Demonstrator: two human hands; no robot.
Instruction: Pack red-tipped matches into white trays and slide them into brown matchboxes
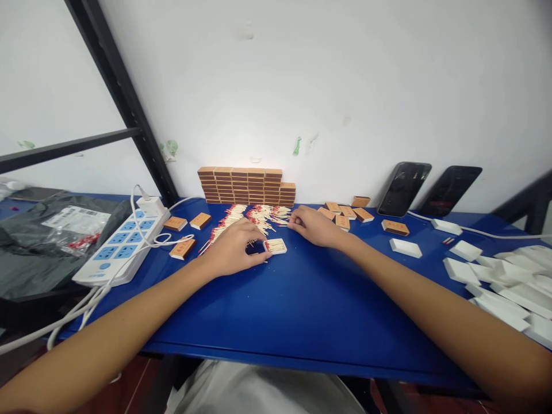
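My left hand (pixel 235 248) rests on the blue table (pixel 302 310) with its fingers curled against a small white tray of matches (pixel 276 246), holding its left end. My right hand (pixel 313 225) lies just right of a loose pile of red-tipped matches (pixel 254 217). Its fingertips are pinched together at the pile's edge; what they grip is too small to make out. A stacked wall of brown matchboxes (pixel 245 185) stands behind the pile against the white wall.
Loose brown matchbox sleeves (pixel 345 215) lie right of the pile and others (pixel 187 230) to its left. White inner trays (pixel 504 282) crowd the right edge. A white power strip (pixel 123 247) with cables sits left. Two dark phones (pixel 405 187) lean on the wall.
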